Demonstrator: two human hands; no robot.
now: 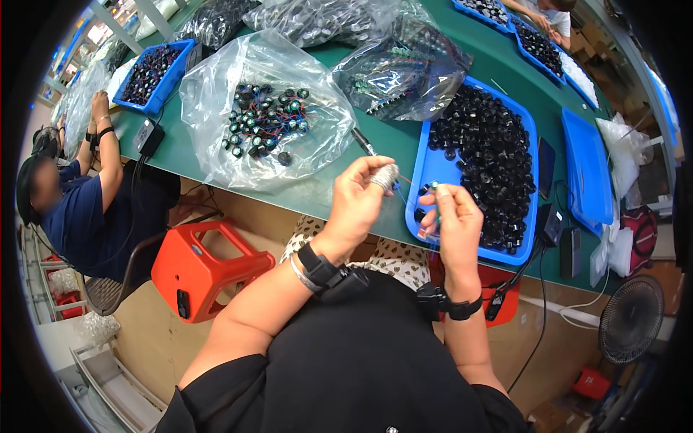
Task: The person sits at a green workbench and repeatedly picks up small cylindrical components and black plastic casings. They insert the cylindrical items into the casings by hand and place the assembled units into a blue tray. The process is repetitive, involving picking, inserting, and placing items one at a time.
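Gripping at their tips, the right fingers pinch a small green component.

Bare strip of green table runs between clear bag and filled blue tray; left hand and marker pen narrow it. Dark plastic bag closes far end, lapping tray's far-left corner. Black box blocks tray's near-right side.
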